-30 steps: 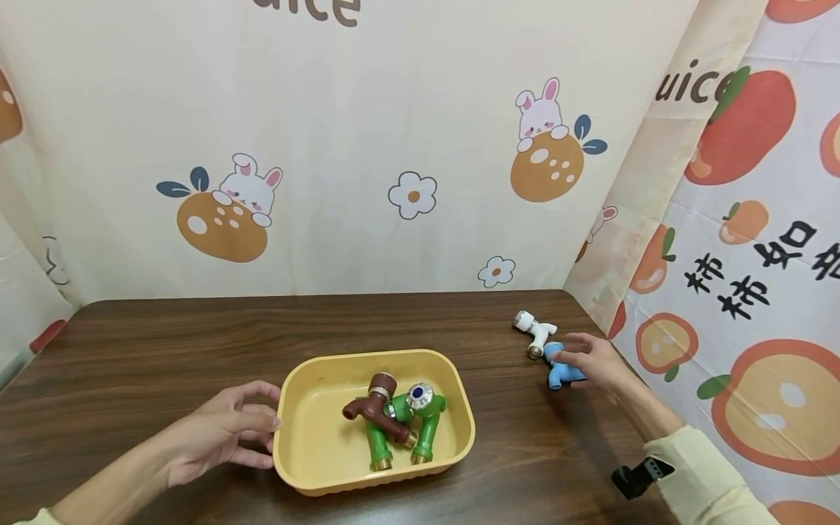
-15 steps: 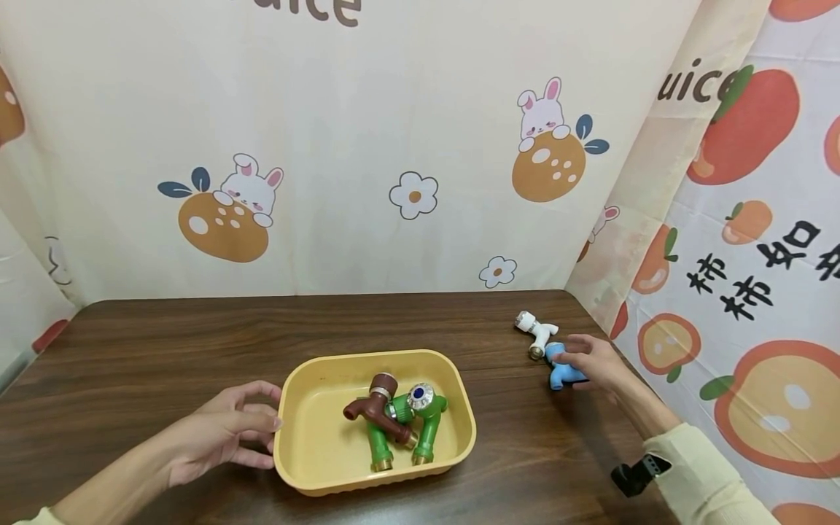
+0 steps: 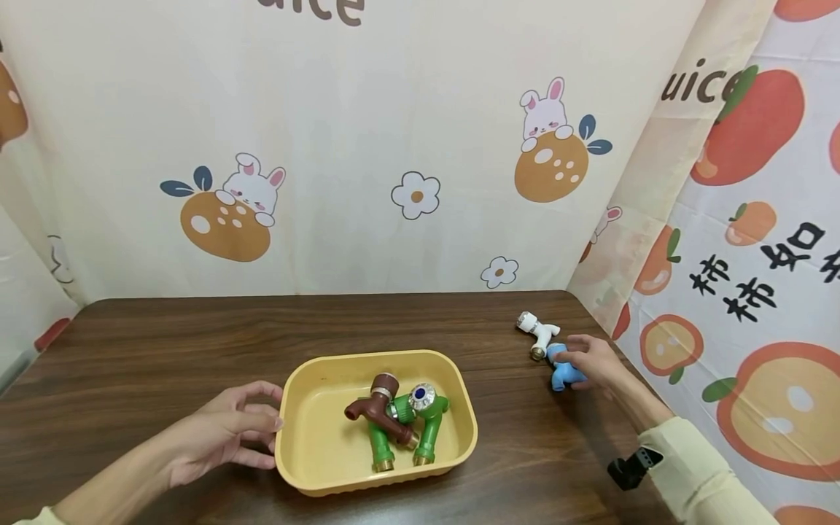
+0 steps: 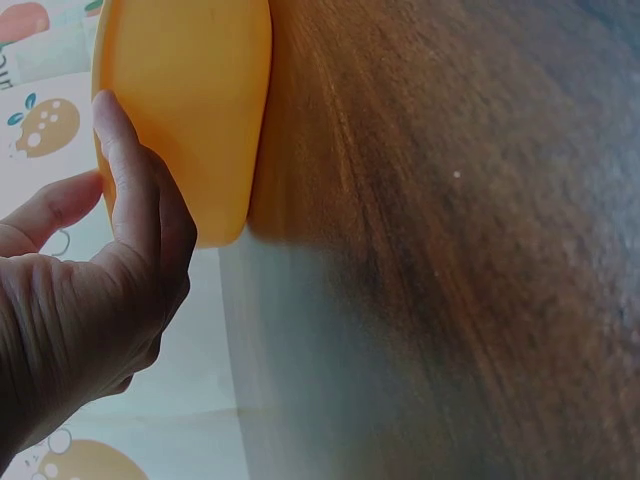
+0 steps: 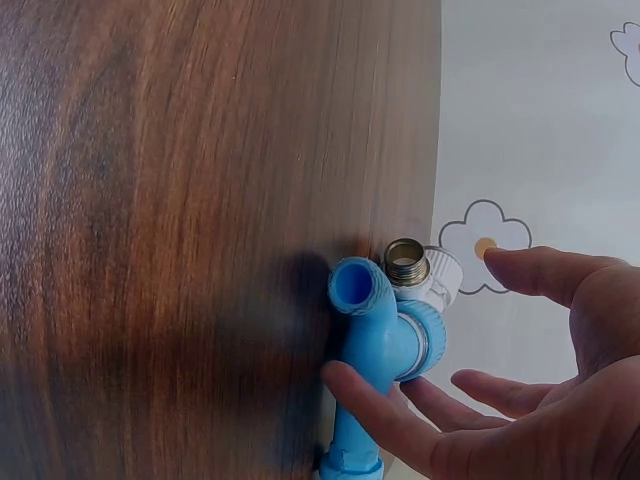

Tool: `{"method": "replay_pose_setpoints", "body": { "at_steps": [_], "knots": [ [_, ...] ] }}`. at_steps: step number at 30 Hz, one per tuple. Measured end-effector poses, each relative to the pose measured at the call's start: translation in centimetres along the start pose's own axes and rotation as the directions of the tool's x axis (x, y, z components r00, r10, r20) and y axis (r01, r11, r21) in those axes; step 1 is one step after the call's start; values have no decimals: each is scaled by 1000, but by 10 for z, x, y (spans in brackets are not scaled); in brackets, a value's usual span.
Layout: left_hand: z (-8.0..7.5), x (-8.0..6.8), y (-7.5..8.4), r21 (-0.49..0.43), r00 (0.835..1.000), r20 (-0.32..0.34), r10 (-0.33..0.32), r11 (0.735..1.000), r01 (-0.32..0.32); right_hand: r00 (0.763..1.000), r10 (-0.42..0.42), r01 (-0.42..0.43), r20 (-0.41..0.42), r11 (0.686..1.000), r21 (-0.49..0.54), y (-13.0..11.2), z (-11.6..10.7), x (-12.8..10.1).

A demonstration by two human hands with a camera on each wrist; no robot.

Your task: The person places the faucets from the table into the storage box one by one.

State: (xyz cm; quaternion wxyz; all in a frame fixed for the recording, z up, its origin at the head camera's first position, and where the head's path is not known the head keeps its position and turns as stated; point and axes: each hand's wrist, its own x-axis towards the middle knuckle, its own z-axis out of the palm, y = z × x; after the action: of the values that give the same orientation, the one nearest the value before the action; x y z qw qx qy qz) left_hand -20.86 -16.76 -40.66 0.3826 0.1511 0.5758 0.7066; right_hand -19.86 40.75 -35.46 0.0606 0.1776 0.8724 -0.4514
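My left hand [image 3: 226,432] is beside the left end of a yellow plastic basin [image 3: 308,484], its fingertips touching the rim. In the left wrist view, loosely bent fingers [image 4: 128,185] lie along the basin's outer wall. At the right, my right hand [image 3: 593,364] reaches over a blue plastic faucet [image 3: 566,373] lying on the table. The right wrist view shows a fingertip against the blue faucet [image 5: 375,350], with the thumb spread apart from it. A white faucet [image 3: 542,336] lies against the blue one. Inside the basin, a brown faucet [image 3: 377,413] rests across a green faucet [image 3: 429,419].
The dark wooden table [image 3: 197,335] runs back to a printed cream curtain [image 3: 341,146]. Another printed curtain [image 3: 695,306] stands close on the right, near my right forearm. A black device [image 3: 633,468] is strapped at the right sleeve.
Both hands stay almost where they were. The whole view has drifted very slightly; the faucets and the basin keep their places.
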Motion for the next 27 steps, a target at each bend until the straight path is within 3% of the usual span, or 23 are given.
{"method": "replay_pose_setpoints", "body": {
  "at_steps": [27],
  "knots": [
    [-1, 0, 0, 8, 1000, -3, -4, 1000, 4, 998, 52, -53, 16, 998, 46, -2, -2, 9]
  ]
}}
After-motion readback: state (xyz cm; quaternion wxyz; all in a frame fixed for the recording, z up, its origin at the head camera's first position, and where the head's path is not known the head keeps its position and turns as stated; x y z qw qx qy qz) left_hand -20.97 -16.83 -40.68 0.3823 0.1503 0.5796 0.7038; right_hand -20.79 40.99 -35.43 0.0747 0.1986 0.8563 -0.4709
